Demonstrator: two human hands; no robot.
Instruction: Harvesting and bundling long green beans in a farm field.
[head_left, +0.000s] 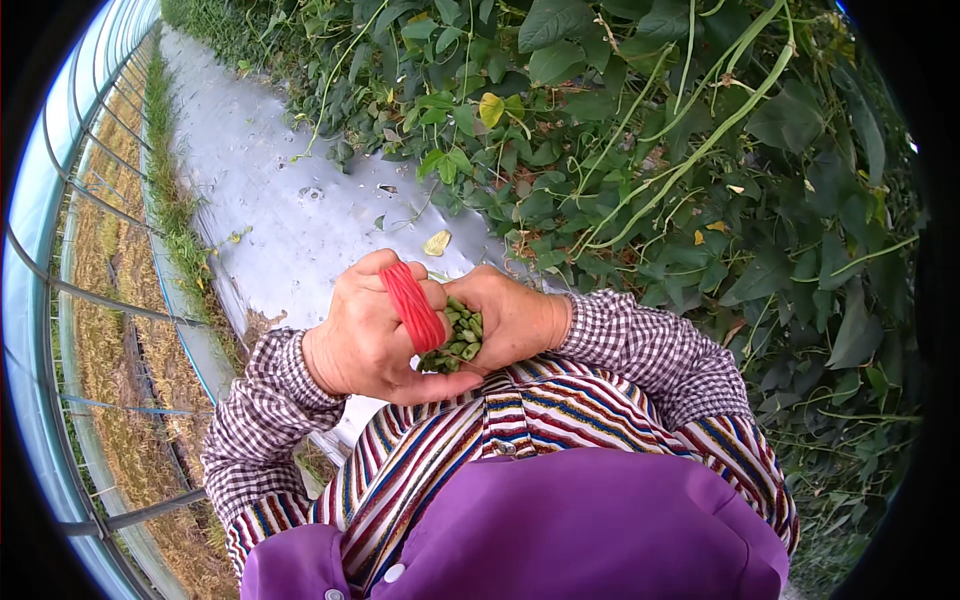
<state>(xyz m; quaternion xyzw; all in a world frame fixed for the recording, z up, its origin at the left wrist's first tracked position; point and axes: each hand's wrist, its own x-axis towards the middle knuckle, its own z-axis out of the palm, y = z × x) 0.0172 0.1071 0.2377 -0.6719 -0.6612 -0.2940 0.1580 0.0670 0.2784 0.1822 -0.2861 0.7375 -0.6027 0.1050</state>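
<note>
Both my hands meet in front of my striped shirt, around a bundle of green bean pods (459, 336) whose ends face up. On the left, my left hand (382, 330) wraps its fingers over the bundle, its thumb pointing right along the lower side. A thick band of red ties or rubber bands (412, 307) circles the fingers of that hand. My right hand (506, 319) grips the bundle from the right side, its thumb lying near the left thumb's tip. The rest of the pods is hidden below the hands.
Leafy bean plants (630, 150) with long hanging green pods (705, 150) fill the right side. Pale plastic ground sheeting (285, 202) with a fallen yellowish leaf (437, 243) lies beyond my hands. At the left run grass and the curved metal pipes of a greenhouse wall (105, 296).
</note>
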